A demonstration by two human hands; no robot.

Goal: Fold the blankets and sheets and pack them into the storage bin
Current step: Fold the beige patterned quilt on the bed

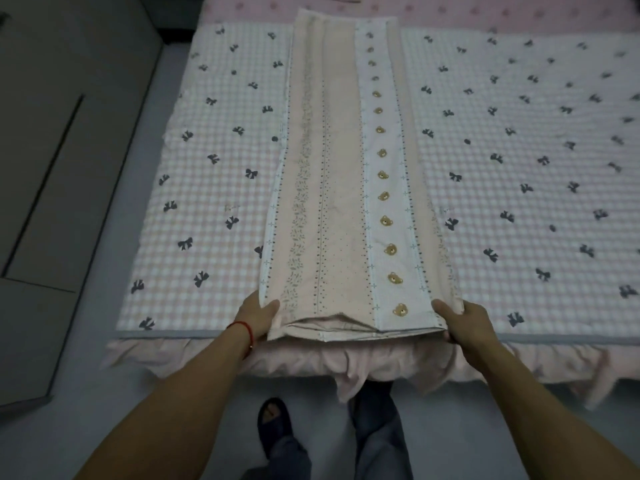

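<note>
Already folded lengthwise into a long narrow strip, the peach-and-white striped cotton sheet with a row of small brown bear faces (349,188) lies on the bed, running straight away from the person. Its near end sits at the bed's front edge, between the two hands. The left hand (258,315) pinches the near left corner, thumb on top and fingers tucked under the layers. The right hand (462,318) does the same at the near right corner, thumb lying on the fabric and fingers curled under the edge. Both grips close on the stacked layers rather than resting flat.

Judging by this, the step in hand is the crosswise fold: the near end looks ready to be lifted and carried forward toward the far end. That move would call for raising both corners together and level, so the layers, visibly loose at the open end between the grips, do not slide apart.

Beneath the strip and spreading well out to either side of the grips is a pink-and-white gingham quilted blanket printed with dark bows (512,161), not yet folded. Below the hands a pale pink ruffled bed skirt (349,370) hangs down to the grey floor (104,393). Nothing blocks the fold path. No storage bin is in view.
</note>
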